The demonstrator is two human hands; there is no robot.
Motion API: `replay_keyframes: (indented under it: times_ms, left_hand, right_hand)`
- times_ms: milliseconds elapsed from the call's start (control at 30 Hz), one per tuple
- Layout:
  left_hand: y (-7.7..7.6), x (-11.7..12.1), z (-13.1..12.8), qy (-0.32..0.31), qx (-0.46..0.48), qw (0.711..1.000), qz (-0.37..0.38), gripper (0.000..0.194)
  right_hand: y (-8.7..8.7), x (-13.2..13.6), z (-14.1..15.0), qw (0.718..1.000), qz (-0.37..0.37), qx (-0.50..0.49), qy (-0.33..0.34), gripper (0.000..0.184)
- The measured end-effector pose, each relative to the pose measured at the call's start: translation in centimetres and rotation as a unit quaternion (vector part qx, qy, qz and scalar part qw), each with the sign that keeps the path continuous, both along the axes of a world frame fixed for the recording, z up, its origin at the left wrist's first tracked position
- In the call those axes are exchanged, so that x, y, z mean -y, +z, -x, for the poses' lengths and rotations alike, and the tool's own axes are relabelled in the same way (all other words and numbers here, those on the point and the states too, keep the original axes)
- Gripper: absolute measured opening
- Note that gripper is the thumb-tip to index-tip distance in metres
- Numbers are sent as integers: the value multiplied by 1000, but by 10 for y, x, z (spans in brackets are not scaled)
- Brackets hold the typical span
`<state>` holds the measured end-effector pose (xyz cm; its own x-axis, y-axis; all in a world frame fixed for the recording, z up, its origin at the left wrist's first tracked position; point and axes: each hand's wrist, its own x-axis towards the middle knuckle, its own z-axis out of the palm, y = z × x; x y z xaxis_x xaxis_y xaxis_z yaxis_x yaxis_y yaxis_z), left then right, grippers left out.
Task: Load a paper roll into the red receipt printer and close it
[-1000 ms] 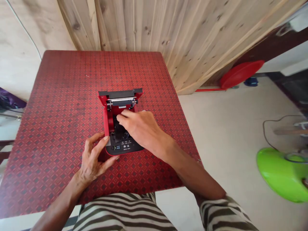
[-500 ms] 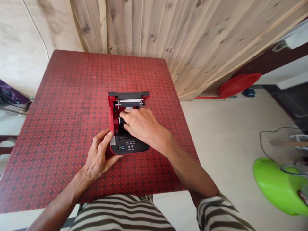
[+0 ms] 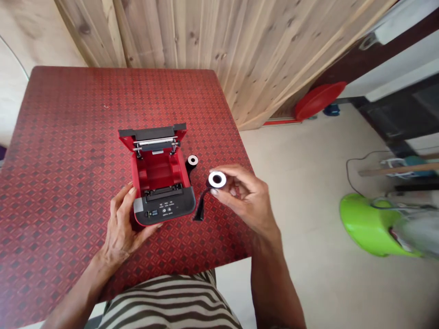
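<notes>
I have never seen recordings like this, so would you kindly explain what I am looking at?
There is no machine arm here: a person works bare-handed, filmed by a camera worn on the head that looks forward and down. The left hand grips the left side of a red-and-black device, whose lid stands raised, showing its red hollow. The right hand pinches a dark roll with a white ring-shaped end; a dark strip trails from it. A second roll is beside the device's right side, on the red patterned table.
</notes>
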<state>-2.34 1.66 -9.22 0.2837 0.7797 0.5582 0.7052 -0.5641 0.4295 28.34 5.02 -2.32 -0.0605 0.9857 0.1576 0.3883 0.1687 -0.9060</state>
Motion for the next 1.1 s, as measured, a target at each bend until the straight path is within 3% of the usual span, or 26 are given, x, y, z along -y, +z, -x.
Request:
replay_keyframes:
  times_ms: [100,200,300,433,533,600,733,833,900,1100]
  left_hand:
    - [-2,-1,0,0,-3,1000,6,111]
    - [-3,-1,1,3,-5,1000,7,112]
    - [-4,-1,2,7,-6,1000,9,112]
    - [-6,-1,2,15,-5,1000,14,112]
    - [-6,-1,3,17,-5,1000,19,113]
    - [-6,-1,4,19,-7,999,28,112]
    - [-5,-1,5,18,-8,999,40,113]
    - [-6,-1,5,13,-7,999,41,111]
    - [-6,-1,5,11,-8,999,40,109]
    - [-7,-1,5,10,-16,999,35,109]
  right_hand:
    - [-36,6,5,999,30,-34,5,30]
    - [-56,7,15,999,37,-1,23,31]
    - [-56,7,14,997,50,36,43,34]
    - [-35,0,-7,989,119,46,70,50]
    - [-20,-19,-18,994,81,62,33,28]
    - [-19,-38,-17,996,29,86,21,24]
    - [-35,-75,-1,985,8,136,109,43]
    - [-50,-88,8,983,37,114,141,32]
    - [-57,-92,8,989,53,68,124,26]
    - [-72,-103,4,995,60,-59,44,32]
